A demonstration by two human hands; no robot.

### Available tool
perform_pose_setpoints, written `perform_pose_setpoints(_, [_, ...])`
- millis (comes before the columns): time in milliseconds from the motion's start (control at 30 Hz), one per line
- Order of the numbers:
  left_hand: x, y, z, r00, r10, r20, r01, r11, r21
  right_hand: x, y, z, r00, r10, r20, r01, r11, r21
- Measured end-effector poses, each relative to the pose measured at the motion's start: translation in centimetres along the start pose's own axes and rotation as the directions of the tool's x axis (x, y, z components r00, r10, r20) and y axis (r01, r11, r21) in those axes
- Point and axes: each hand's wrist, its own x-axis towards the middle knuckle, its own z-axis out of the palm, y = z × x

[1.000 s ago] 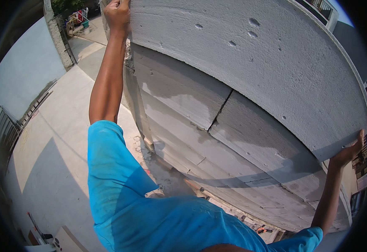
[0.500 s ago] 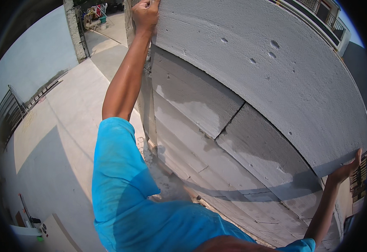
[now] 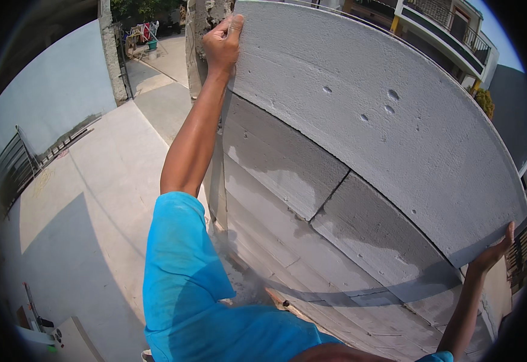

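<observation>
Lower in my feed than half a second ago sit the aerated concrete block (image 3: 317,66) and both hands, so that the block's top edge now shows, with more of the railed balcony (image 3: 450,27) beyond it. From my remote seat I find the block along the top of the blockwork wall (image 3: 378,229), above two damp-darkened blocks parted by an open joint; whether it bears fully on them I cannot tell.

At the block's left end, the left hand (image 3: 222,47) is clenched, fingers curled and thumb up, pinching the edge; its fingertips are hidden from me. Under the block's lower right corner, the right hand (image 3: 492,250) is partly turned away, one digit pointing up, and I cannot tell how its other fingers lie.

Just beyond the block's left end stands a rough concrete column (image 3: 196,57). Farther left of the block, pale concrete floor (image 3: 118,181) stretches out, while its right end nears my lens's dark rim. Well below the block, the blue shirt (image 3: 197,271) covers the wall's foot and the lower frame cuts it off. Shallow pits mark the block's face.
</observation>
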Motion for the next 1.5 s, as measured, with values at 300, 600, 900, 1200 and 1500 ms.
perform_pose_setpoints(300, [0.2,1.9,-1.0,0.995,-0.095,0.030,0.097,0.992,-0.080,0.8,1.5,-0.7,0.994,-0.021,0.105,0.019,1.000,0.016])
perform_pose_setpoints(600, [-0.9,1.0,0.1,0.957,-0.258,0.130,0.284,0.924,-0.256,-0.1,0.4,-0.2,0.999,0.003,0.037,-0.002,0.999,-0.042])
perform_pose_setpoints(900, [-4.4,-1.3,-8.5,0.802,-0.554,0.222,0.519,0.831,0.200,-3.6,-4.1,3.3,0.997,-0.003,0.072,0.004,1.000,-0.007])
perform_pose_setpoints(1200, [-5.8,-4.5,-13.0,0.746,-0.520,0.416,0.207,0.774,0.598,-3.0,-1.5,3.6,0.995,-0.024,-0.100,0.042,0.982,0.182])
perform_pose_setpoints(1500, [-5.6,-3.2,-13.2,0.705,-0.510,0.493,0.273,0.837,0.475,-5.5,-3.3,5.1,0.993,-0.091,0.074,0.089,0.996,0.026])
